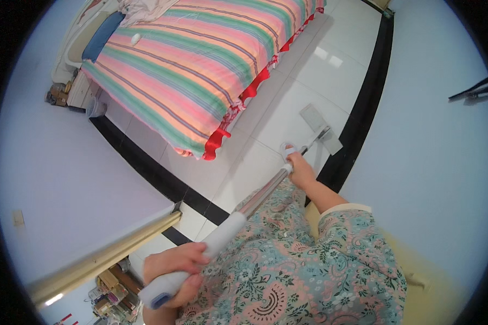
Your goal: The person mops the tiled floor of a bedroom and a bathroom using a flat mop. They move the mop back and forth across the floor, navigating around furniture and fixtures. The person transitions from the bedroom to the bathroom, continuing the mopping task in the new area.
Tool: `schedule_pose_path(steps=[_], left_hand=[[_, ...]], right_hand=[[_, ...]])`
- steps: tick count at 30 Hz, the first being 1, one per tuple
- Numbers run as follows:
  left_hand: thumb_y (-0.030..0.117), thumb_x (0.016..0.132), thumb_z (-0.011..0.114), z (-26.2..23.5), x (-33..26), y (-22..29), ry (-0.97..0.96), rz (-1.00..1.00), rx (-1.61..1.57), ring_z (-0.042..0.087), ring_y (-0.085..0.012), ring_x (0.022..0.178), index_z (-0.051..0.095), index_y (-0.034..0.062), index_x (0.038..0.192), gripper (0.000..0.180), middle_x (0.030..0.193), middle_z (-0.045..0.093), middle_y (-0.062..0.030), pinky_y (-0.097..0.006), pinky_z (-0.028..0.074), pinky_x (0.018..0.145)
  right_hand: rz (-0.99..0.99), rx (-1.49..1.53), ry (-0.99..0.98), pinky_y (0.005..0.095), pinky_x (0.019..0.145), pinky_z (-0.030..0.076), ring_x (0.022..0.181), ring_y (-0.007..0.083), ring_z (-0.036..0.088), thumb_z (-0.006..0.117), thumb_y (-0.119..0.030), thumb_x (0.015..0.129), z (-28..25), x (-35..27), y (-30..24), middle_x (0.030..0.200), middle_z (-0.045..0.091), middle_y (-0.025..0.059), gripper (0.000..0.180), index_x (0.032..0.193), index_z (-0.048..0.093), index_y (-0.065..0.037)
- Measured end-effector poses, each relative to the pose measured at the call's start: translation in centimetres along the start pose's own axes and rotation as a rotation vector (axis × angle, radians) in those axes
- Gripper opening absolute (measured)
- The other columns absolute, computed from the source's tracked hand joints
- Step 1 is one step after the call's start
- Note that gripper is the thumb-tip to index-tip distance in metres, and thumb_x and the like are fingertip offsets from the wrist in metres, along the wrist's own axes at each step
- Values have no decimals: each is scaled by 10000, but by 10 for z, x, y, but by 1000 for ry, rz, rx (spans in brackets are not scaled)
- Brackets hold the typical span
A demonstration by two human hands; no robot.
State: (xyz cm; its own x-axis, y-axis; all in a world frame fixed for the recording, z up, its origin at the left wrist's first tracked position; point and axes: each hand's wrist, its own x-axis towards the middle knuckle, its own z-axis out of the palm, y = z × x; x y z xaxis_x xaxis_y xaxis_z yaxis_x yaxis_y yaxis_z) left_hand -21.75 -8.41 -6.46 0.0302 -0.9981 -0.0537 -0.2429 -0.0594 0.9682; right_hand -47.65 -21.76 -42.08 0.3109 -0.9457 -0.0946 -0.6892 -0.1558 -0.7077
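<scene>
A flat mop (263,190) runs slantwise across the view, its white grip at the lower left and its pale rectangular head (310,116) flat on the tiles near the black skirting. My left hand (178,271) is wrapped round the thick white grip close to its end. Farther down the silver pole, my right hand (300,169) is closed round it, near a white ring-like part (288,150) of the mop. Part of the pole lies hidden behind the right hand's fingers.
A bed (190,70) with a striped sheet and red ruffled edge stands at the far left. Beside it are a nightstand (81,92) and a small bin (96,108). White walls with black skirting (371,92) border the tiled floor (244,157). A door frame (114,254) is at lower left.
</scene>
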Motion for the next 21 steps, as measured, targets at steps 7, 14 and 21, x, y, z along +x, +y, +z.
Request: schedule_pose_path(steps=[7,14,21], left_hand=[[193,593,636,-65,-143,55,432,110,168,586,-276,672,492,47,588,205,645,579,-145,-363,485,712],[140,626,585,-129,-212,83,329,252,241,538,-304,557,476,-44,616,214,574,494,-176,-486,496,636],[159,662,591,-181,-256,97,-174,285,370,554,-271,598,496,19,671,170,599,522,-117,-409,488,610]], right_hand=[[-210,122,-249,396,768,416,946,335,469,607,-51,641,83,-90,-134,943,470,159,322,931,466,-39],[-380,289,-502,397,713,424,862,315,502,566,-79,711,143,-132,-229,901,498,124,193,877,469,-64],[-489,181,-658,390,657,430,844,257,532,557,-104,727,134,-148,-268,831,532,62,114,817,487,-98]])
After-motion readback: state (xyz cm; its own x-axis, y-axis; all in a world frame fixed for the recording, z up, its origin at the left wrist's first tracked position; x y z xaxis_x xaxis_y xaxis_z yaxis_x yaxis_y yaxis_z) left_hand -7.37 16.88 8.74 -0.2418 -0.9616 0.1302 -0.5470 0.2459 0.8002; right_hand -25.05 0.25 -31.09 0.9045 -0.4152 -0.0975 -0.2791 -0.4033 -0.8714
